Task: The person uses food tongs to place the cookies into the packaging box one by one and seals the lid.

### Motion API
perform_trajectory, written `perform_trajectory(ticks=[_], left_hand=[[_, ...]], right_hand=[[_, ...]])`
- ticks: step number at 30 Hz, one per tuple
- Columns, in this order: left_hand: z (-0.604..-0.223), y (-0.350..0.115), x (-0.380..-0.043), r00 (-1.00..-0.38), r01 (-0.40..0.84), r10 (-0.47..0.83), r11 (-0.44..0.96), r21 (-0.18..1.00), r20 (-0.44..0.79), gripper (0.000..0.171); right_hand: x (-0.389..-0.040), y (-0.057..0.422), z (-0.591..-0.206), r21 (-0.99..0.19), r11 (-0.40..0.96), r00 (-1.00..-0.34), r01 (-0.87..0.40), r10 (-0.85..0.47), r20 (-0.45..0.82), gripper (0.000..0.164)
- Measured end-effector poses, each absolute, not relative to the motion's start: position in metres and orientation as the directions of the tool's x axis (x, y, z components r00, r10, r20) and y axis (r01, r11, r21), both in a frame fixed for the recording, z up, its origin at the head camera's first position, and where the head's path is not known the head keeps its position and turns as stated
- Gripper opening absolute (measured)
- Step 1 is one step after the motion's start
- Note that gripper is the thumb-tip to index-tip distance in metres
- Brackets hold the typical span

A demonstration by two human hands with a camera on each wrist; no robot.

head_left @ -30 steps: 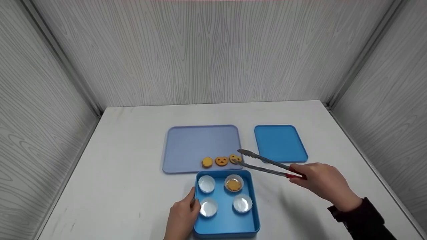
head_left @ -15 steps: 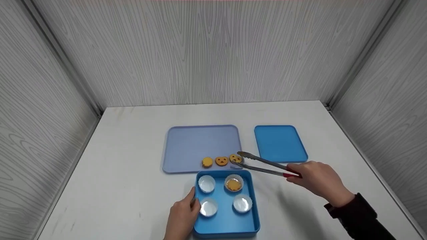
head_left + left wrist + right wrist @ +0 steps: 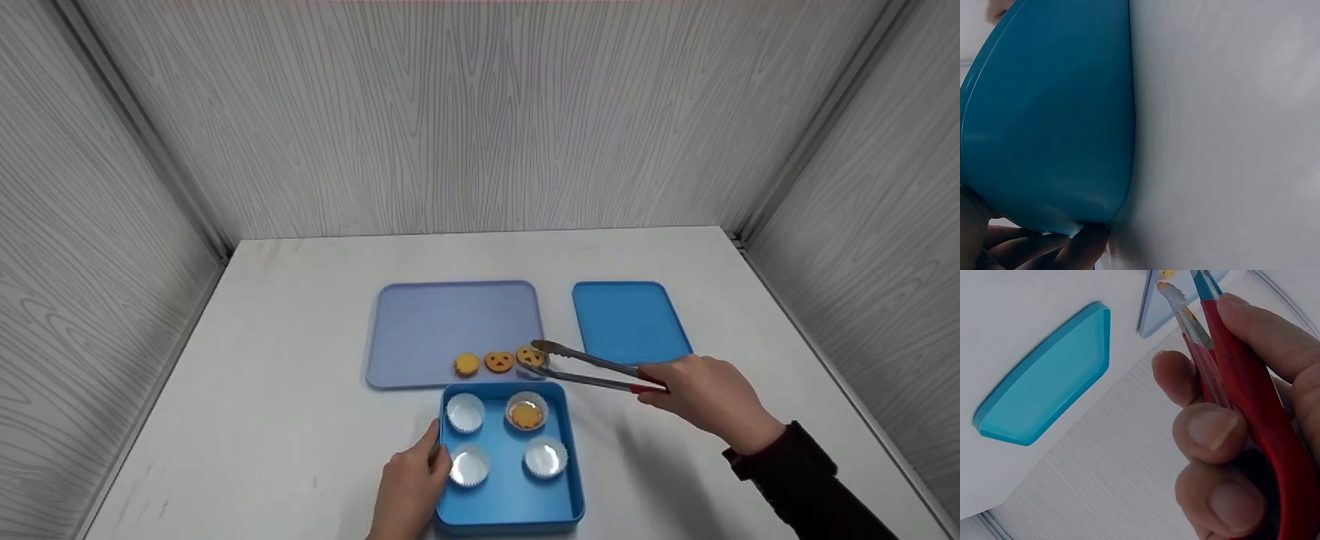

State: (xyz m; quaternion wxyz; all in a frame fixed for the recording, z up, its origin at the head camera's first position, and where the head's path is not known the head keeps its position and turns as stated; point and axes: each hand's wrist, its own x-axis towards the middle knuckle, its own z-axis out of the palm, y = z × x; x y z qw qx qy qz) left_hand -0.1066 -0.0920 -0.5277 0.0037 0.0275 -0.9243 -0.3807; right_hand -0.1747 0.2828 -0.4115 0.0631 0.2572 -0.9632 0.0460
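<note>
My right hand (image 3: 709, 397) grips metal tongs (image 3: 592, 360) by their red handles (image 3: 1252, 388). The tong tips are apart around the rightmost cookie (image 3: 529, 355), which lies on the lavender tray (image 3: 450, 315). Beside it on the same tray are a face-patterned cookie (image 3: 499, 362) and a plain yellow one (image 3: 466, 365). My left hand (image 3: 411, 480) holds the left wall of a blue box (image 3: 517, 510), thumb at the rim and fingers (image 3: 1086, 244) against the outside. Inside the box stand several white paper cups (image 3: 545, 457); the back right cup holds a yellow cookie (image 3: 526, 415).
A small blue tray (image 3: 630, 322) lies at the back right of the white table (image 3: 285, 390), partly behind the tongs. Grey wood-grain panels (image 3: 480, 112) rise behind the table and on both sides. The box's back wall sits right at the lavender tray's front edge.
My right hand and the tongs have shifted slightly left, and the upper tong arm has come down a little nearer the rightmost cookie. My left hand and the box have stayed put.
</note>
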Motion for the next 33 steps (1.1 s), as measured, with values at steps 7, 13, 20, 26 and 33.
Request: perform_trajectory(ticks=[7, 13, 20, 26, 33], left_hand=[[-0.528, -0.091, -0.105, -0.998, -0.043, -0.062, 0.706, 0.707, 0.001, 0.048], [-0.528, -0.091, -0.105, -0.998, -0.041, -0.056, 0.701, 0.712, -0.002, 0.048], [-0.528, -0.092, -0.104, -0.999, -0.021, -0.046, 0.699, 0.715, 0.015, 0.048], [-0.528, -0.092, -0.105, -0.999, -0.022, -0.042, 0.697, 0.717, 0.01, 0.049], [-0.528, -0.092, -0.104, -0.999, -0.016, -0.045, 0.698, 0.716, 0.021, 0.049]], right_hand=[[-0.179, 0.272, -0.398, -0.007, 0.853, -0.846, -0.523, -0.518, 0.125, 0.019], [-0.183, 0.264, -0.394, 0.003, 0.844, -0.839, -0.536, -0.533, 0.11, 0.016], [-0.187, 0.264, -0.395, -0.04, 0.864, -0.864, -0.502, -0.5, 0.066, 0.013], [-0.19, 0.265, -0.397, -0.065, 0.869, -0.871, -0.491, -0.489, 0.051, 0.01], [-0.191, 0.267, -0.402, -0.059, 0.864, -0.865, -0.501, -0.496, 0.079, 0.011]])
